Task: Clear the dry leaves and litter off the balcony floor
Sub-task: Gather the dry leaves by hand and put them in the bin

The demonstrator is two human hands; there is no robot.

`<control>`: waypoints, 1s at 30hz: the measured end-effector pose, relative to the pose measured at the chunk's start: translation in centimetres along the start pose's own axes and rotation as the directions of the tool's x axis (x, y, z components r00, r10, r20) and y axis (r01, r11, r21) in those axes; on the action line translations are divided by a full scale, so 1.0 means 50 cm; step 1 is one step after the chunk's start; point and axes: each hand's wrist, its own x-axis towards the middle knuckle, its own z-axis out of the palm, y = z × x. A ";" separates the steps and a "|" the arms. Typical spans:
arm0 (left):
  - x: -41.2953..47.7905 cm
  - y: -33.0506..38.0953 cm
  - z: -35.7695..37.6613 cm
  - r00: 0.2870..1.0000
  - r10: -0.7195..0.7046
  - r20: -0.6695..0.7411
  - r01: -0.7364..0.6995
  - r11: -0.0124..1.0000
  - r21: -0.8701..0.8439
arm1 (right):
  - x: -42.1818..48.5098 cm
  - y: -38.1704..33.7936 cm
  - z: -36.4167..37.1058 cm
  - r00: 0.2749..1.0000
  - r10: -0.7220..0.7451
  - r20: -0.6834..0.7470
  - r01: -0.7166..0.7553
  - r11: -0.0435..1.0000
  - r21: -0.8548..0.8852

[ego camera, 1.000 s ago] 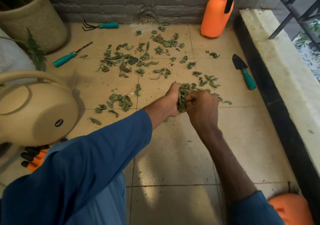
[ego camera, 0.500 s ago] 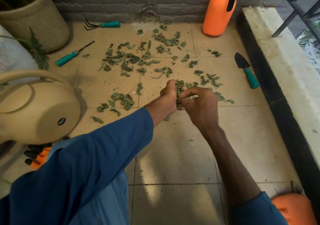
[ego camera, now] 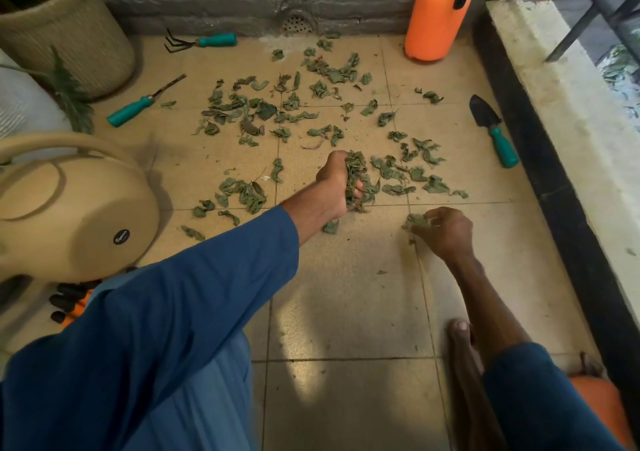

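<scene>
your left hand clamps a wad of curled dry green leaves at mid-frame, your right hand pinches a single leaf; they look light and brittle, so scoop loosely by the bunch.

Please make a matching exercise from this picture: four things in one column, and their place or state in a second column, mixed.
1 left hand
2 right hand
3 sprayer
4 trowel

A lies by the curb
B grips leaves
C stands at the wall
D pinches a leaf

Pairs: 1-B, 2-D, 3-C, 4-A
</scene>
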 end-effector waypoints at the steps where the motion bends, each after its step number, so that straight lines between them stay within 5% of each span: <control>1: 0.001 -0.001 0.000 1.000 -0.001 0.002 0.001 1.000 0.003 | 0.004 -0.004 0.015 1.000 0.005 -0.008 -0.005 1.000 -0.015; 11: 0.015 -0.002 -0.006 1.000 -0.008 0.029 0.008 1.000 0.010 | 0.020 -0.020 0.084 0.986 -0.157 -0.049 0.140 0.958 -0.252; 19: 0.022 0.007 -0.034 0.999 -0.020 0.028 0.020 1.000 0.003 | 0.075 -0.021 0.021 0.999 0.019 -0.039 -0.018 0.999 0.031; 30: 0.034 0.022 -0.073 1.000 -0.015 0.007 0.015 0.998 -0.061 | 0.128 0.044 -0.083 0.998 -0.027 0.053 0.016 0.980 0.197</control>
